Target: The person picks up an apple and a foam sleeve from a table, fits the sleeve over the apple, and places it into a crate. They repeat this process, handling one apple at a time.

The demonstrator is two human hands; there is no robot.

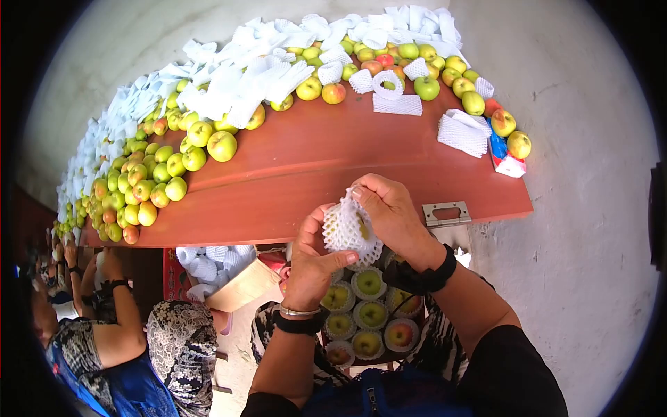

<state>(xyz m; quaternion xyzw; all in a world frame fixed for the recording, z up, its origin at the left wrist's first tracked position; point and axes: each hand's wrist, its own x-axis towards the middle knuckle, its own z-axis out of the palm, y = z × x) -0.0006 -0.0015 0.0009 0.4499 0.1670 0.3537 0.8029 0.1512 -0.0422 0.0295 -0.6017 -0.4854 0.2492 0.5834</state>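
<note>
My left hand (pixel 310 258) and my right hand (pixel 393 215) both grip one apple (pixel 347 227) that sits in a white foam net sleeve. The right fingers pinch the sleeve's top edge; the left thumb presses its lower side. Below my hands lies a container (pixel 326 340) packed with several sleeved green and reddish apples (pixel 369 283). Dark wristbands are on both my wrists.
A red-brown board (pixel 313 160) serves as a table, heaped with loose apples (pixel 149 177) and white foam sleeves (pixel 236 76). A stack of sleeves (pixel 463 132) lies at right. A metal handle (pixel 446 213) is at its near edge. Another person (pixel 104 333) sits at left.
</note>
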